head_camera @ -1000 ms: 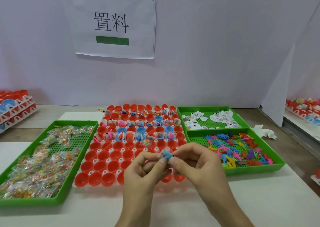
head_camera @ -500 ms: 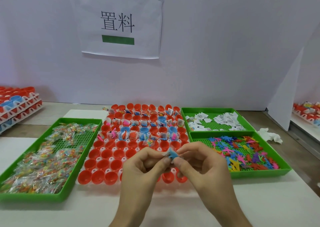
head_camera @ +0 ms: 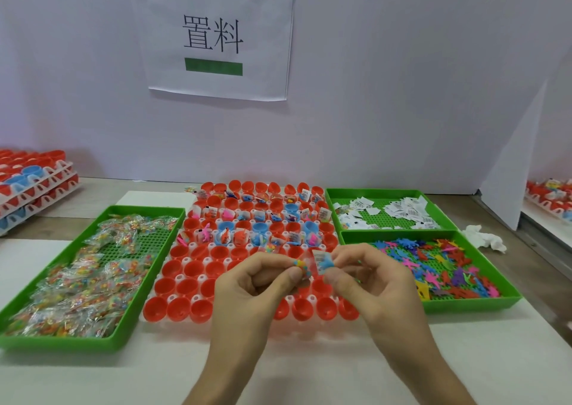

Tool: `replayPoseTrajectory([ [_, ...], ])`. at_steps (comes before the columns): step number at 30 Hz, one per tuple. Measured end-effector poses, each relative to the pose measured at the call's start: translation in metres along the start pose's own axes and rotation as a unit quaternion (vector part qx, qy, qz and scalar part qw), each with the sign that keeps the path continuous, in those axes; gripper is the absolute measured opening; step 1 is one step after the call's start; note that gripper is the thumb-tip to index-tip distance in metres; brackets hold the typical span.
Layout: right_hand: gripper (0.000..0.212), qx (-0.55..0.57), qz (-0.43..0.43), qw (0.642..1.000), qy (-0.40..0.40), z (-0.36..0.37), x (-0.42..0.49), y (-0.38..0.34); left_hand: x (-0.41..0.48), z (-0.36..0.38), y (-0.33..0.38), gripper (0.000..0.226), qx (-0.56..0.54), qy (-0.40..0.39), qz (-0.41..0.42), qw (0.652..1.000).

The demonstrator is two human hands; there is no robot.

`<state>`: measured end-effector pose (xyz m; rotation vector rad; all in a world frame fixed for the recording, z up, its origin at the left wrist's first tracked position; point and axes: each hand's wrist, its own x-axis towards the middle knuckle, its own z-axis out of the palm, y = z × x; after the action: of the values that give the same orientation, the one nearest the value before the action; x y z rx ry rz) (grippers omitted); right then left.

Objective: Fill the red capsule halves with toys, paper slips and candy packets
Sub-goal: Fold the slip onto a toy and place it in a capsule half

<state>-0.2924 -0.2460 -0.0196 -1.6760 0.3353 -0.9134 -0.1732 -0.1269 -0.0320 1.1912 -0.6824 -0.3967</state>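
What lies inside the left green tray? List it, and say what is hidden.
The left green tray holds a heap of clear candy packets with coloured sweets; bare green grid floor shows near its far right side. The floor under the heap is covered.

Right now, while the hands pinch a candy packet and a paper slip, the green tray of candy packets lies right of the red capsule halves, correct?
No. The head view shows the green tray of candy packets left of the red capsule halves. The left hand does pinch a candy packet, the right hand a paper slip.
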Motion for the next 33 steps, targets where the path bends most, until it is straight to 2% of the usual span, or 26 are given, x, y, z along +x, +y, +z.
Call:
replayPoseTrajectory([
  [4,0.011,0.012,0.011,0.999,-0.046,-0.012,0.003,-0.007,0.0,-0.001,-0.003,0.014,0.031,0.021,-0.007,0.999],
  [8,0.008,-0.032,0.017,0.995,-0.095,-0.012,0.002,-0.012,0.0,0.0,-0.007,0.018,0.07,0.002,-0.011,0.997],
  [14,0.02,-0.087,0.043,0.991,-0.088,-0.013,0.004,-0.008,-0.002,0.002,-0.006,0.021,0.1,-0.052,-0.024,0.993],
  [18,0.02,-0.09,0.047,0.992,-0.071,-0.012,0.004,-0.006,-0.004,0.005,-0.003,0.014,0.095,-0.077,-0.021,0.992],
  [22,0.022,-0.076,0.052,0.994,-0.067,-0.011,0.005,-0.007,-0.005,0.005,-0.003,0.018,0.066,-0.087,-0.023,0.994],
  [28,0.028,-0.066,0.058,0.994,-0.067,-0.011,0.005,-0.005,-0.003,0.002,-0.006,0.027,0.085,-0.094,-0.031,0.991],
  [33,0.028,-0.058,0.053,0.995,-0.06,-0.014,0.005,-0.005,-0.003,0.002,-0.005,0.025,0.079,-0.095,-0.041,0.991],
])
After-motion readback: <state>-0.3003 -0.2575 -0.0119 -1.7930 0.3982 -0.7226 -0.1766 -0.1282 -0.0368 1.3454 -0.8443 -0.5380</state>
